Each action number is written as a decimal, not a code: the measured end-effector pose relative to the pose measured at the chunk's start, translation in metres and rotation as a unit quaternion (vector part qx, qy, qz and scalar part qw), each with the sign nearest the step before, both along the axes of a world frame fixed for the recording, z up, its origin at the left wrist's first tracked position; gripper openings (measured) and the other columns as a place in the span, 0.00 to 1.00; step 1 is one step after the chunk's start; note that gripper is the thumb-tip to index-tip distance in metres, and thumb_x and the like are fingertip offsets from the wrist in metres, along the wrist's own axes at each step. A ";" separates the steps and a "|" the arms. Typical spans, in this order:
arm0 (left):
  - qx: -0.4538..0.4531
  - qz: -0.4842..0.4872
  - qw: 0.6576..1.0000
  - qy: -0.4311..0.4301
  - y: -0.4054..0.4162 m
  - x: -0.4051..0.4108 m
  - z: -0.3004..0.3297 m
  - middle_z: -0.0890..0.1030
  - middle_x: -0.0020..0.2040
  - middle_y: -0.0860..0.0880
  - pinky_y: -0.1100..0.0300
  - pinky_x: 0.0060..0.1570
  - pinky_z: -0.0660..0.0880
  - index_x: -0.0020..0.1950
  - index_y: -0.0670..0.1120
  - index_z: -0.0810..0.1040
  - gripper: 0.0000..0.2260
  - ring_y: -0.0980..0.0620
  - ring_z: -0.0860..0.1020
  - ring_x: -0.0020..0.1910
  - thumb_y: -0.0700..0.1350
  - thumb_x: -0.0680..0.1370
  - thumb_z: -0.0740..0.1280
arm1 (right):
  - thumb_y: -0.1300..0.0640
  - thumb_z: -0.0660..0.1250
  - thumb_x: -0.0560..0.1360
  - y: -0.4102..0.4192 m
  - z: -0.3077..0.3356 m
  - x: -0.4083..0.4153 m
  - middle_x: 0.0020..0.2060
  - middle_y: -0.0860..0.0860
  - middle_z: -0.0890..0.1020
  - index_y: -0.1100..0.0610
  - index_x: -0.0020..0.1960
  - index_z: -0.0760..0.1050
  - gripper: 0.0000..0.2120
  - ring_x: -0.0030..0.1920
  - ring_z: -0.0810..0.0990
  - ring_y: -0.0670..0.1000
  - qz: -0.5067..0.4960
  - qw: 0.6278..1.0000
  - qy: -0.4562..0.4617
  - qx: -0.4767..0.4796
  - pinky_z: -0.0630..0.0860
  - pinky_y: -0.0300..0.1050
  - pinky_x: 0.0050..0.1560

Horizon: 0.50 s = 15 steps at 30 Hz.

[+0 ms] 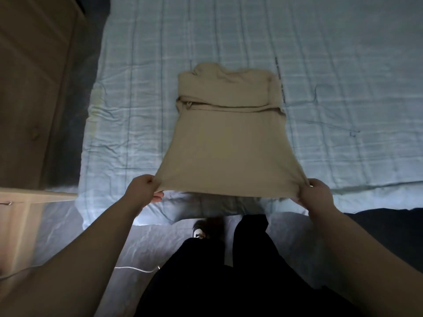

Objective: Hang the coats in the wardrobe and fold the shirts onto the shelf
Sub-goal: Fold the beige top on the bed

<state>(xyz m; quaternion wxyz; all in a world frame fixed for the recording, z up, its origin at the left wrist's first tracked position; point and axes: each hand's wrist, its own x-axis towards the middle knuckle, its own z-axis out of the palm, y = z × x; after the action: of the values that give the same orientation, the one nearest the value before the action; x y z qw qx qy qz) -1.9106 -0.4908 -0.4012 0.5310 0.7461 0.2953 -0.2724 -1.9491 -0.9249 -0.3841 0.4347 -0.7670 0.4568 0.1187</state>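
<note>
Open bedspread point(343, 88) stretches across the upper and right frame; a wooden wardrobe point(34, 88) walls off the left edge beside the bed.

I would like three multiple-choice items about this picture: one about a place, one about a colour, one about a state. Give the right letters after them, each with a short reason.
1. Where does the far part of the shirt lie?
A. on the bed
B. on the floor
C. in a drawer

2. What colour is the shirt?
A. red
B. beige
C. black

3. How are the sleeves?
A. spread out wide to both sides
B. folded in across the body
C. cut off

Answers:
1. A: the collar end rests on the light blue checked cover, while the left hand and the right hand hold the hem corners lifted.
2. B: the cloth is a plain tan-beige all over.
3. B: a folded band of cloth crosses the shirt below the collar, and no sleeve sticks out.
</note>
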 end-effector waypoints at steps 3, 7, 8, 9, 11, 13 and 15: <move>-0.030 -0.007 1.000 0.005 0.010 -0.008 0.037 0.77 0.37 0.42 0.62 0.33 0.79 0.50 0.37 0.79 0.09 0.54 0.77 0.29 0.43 0.82 0.65 | 0.66 0.64 0.70 -0.002 0.043 -0.012 0.37 0.59 0.82 0.64 0.46 0.79 0.07 0.37 0.80 0.56 0.020 1.000 0.001 -0.008 0.77 0.39 0.34; -0.116 0.004 0.993 0.013 0.016 -0.022 0.070 0.70 0.33 0.45 0.65 0.33 0.77 0.46 0.37 0.77 0.09 0.53 0.70 0.31 0.41 0.82 0.65 | 0.66 0.66 0.70 -0.004 0.074 -0.027 0.34 0.61 0.77 0.73 0.44 0.74 0.09 0.33 0.74 0.55 0.025 0.998 -0.010 0.050 0.71 0.37 0.33; -0.138 0.020 0.990 0.016 0.016 -0.025 0.074 0.70 0.33 0.46 0.64 0.32 0.76 0.44 0.38 0.76 0.09 0.53 0.69 0.31 0.40 0.82 0.65 | 0.63 0.66 0.70 -0.005 0.076 -0.028 0.34 0.62 0.76 0.73 0.45 0.73 0.12 0.35 0.73 0.56 0.010 0.997 -0.024 0.078 0.71 0.42 0.39; -0.162 0.040 0.986 0.019 0.016 -0.027 0.076 0.71 0.33 0.46 0.64 0.31 0.75 0.42 0.39 0.75 0.09 0.53 0.68 0.31 0.39 0.82 0.64 | 0.59 0.66 0.71 -0.005 0.078 -0.029 0.34 0.62 0.77 0.72 0.46 0.73 0.14 0.36 0.73 0.57 -0.008 0.995 -0.027 0.095 0.71 0.47 0.44; -0.178 0.059 0.982 0.015 0.014 -0.024 0.079 0.71 0.33 0.47 0.63 0.30 0.72 0.41 0.40 0.74 0.10 0.53 0.67 0.30 0.38 0.82 0.62 | 0.57 0.66 0.76 -0.005 0.083 -0.022 0.35 0.61 0.79 0.67 0.45 0.76 0.11 0.35 0.76 0.58 -0.040 0.993 -0.032 0.104 0.73 0.51 0.46; -0.171 0.076 0.982 -0.007 0.009 -0.008 0.082 0.72 0.33 0.46 0.63 0.30 0.71 0.46 0.40 0.75 0.06 0.53 0.67 0.29 0.38 0.82 0.63 | 0.60 0.63 0.80 -0.007 0.089 -0.005 0.35 0.60 0.79 0.63 0.44 0.78 0.09 0.33 0.77 0.55 -0.056 0.992 -0.035 0.110 0.74 0.46 0.40; -0.180 0.126 0.975 -0.032 0.004 0.016 0.084 0.73 0.34 0.46 0.61 0.31 0.72 0.53 0.42 0.75 0.01 0.53 0.68 0.29 0.38 0.82 0.64 | 0.63 0.62 0.79 -0.011 0.088 0.021 0.35 0.61 0.78 0.64 0.43 0.77 0.09 0.32 0.76 0.55 -0.086 0.986 -0.048 0.131 0.72 0.44 0.36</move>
<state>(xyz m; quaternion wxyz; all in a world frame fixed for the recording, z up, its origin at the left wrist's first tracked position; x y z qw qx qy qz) -1.8943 -0.4869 -0.3176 0.6955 0.6038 0.3158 -0.2282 -1.9278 -0.9355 -0.2965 0.5616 -0.6659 0.4801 0.1032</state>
